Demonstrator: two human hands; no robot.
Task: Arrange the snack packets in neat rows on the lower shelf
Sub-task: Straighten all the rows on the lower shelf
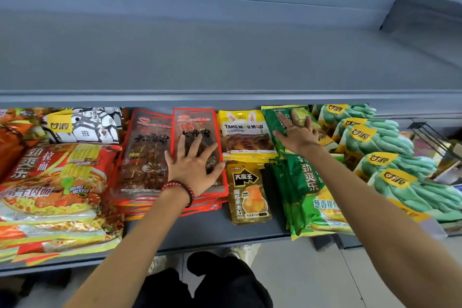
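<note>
Nearest: dark trousers [215,282] over a pale floor, below the front lip of the grey metal lower shelf [200,232].

Front left: stack of large red-orange noodle packets [55,182], overhanging the lip. Front right: dark green noodle packets [305,182], overlapped, also at the lip.

Between them, a small gold foil packet [250,192] lies flat, just beside the red-edged clear packets [197,127].

Left hand [193,165], red bead bracelet [180,191] at the wrist: palm flat, fingers spread, pressing on top of the red-edged stack. A second similar stack [147,152] lies touching on the left.

Right hand [297,132]: fingers splayed, resting on the far end of the green packets; nothing pinched.

Further back: yellow TANG MOU MOU packets [246,135] between the hands; black-and-white printed bag [92,125] at left; mint-green bags with yellow labels [382,137] in a row at right.

The grey upper shelf [225,57] overhangs the back row.
</note>
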